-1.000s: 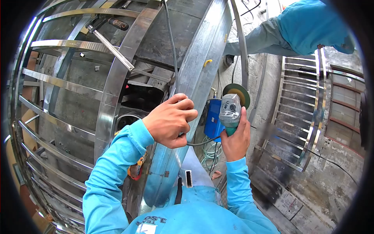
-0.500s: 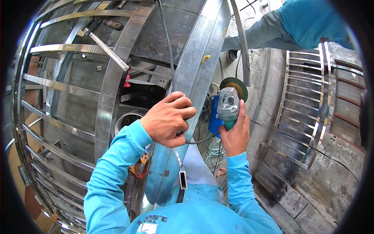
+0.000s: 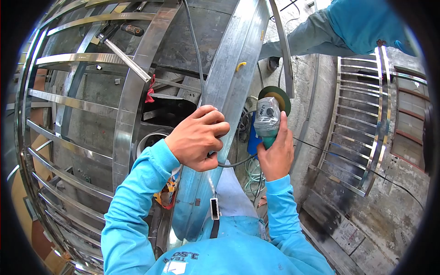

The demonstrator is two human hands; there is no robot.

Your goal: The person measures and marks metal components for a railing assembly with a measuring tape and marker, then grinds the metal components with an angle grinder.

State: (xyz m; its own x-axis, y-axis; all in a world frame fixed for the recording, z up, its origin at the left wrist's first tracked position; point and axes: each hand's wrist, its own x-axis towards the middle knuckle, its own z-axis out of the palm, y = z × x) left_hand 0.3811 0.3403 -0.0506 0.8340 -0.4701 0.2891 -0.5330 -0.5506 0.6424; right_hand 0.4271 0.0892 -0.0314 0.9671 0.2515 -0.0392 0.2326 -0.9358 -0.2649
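My right hand [image 3: 277, 153] is wrapped around the green body of an angle grinder [image 3: 267, 117]. The grinder's head is covered in clear wrap, and its round disc [image 3: 279, 94] faces away from me. My left hand [image 3: 199, 137] is curled, knuckles up, over a long galvanized metal beam [image 3: 229, 78]. A dark cord [image 3: 195, 50] runs down to that hand, and a cord emerges on its right side. Just below the hand, the open end of a rectangular metal tube [image 3: 214, 208] points toward me. What the left fingers grip is hidden.
A curved shiny metal frame [image 3: 123, 105] with slats fills the left side, a hammer-like tool [image 3: 123, 57] lying on it. A slatted metal panel [image 3: 353, 119] lies to the right. Another person's leg [image 3: 307, 36] is at upper right. A thin cable [image 3: 348, 160] crosses the floor.
The grinder has shifted slightly upward and left in my right hand. My left hand stays curled in almost the same place.
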